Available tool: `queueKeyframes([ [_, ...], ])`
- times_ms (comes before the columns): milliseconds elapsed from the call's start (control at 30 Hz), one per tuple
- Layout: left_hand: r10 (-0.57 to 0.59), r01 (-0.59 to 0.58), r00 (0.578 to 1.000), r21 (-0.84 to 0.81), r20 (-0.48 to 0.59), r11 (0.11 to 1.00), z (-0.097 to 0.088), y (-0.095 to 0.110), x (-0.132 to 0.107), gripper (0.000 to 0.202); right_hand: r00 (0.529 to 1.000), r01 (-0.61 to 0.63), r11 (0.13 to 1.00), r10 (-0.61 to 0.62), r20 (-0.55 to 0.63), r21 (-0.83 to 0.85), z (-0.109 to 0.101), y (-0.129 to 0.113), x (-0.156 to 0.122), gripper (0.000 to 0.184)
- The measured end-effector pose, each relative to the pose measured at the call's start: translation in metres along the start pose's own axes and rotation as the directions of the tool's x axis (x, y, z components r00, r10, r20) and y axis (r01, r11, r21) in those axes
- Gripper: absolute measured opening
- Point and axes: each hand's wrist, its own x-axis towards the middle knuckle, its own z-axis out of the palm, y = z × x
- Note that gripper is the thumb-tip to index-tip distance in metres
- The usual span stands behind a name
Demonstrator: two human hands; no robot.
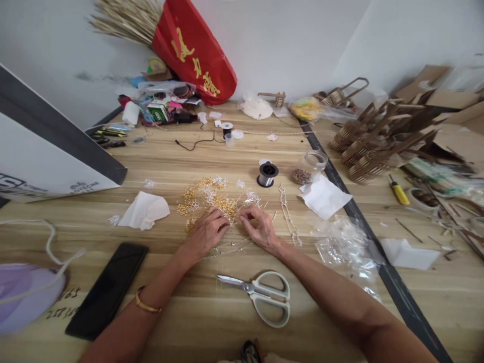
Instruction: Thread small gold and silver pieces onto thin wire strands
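Note:
My left hand (208, 232) rests at the near edge of a pile of small gold and silver jewelry findings (192, 194), its fingers curled and pressed together. Just to its right, my right hand (259, 228) pinches thumb against fingertips; whatever either hand holds is too small to make out. A thin silver chain (230, 250) lies on the table below and between both hands. Thin silver pins (251, 197) are scattered beyond the right hand. Another beaded chain (287, 214) lies to its right. Scissors (253, 290) with cream handles lie slightly spread nearer me.
A black phone (108, 290) and white paper (145, 210) lie left. A wire spool (267, 174), glass jar of beads (310, 166), white sheet (325, 196) and clear plastic bags (350, 247) are right. Small wooden baskets (374, 141) crowd the far right; a red bag (194, 53) leans behind.

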Motion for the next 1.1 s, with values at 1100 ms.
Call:
queueKeyframes([
  [1100,0.015,-0.02,0.997,0.056,0.081,0.998,-0.001,-0.005,0.032,0.018,0.986,-0.132,0.985,0.142,-0.09,0.113,-0.002,0.007,0.003,0.01],
])
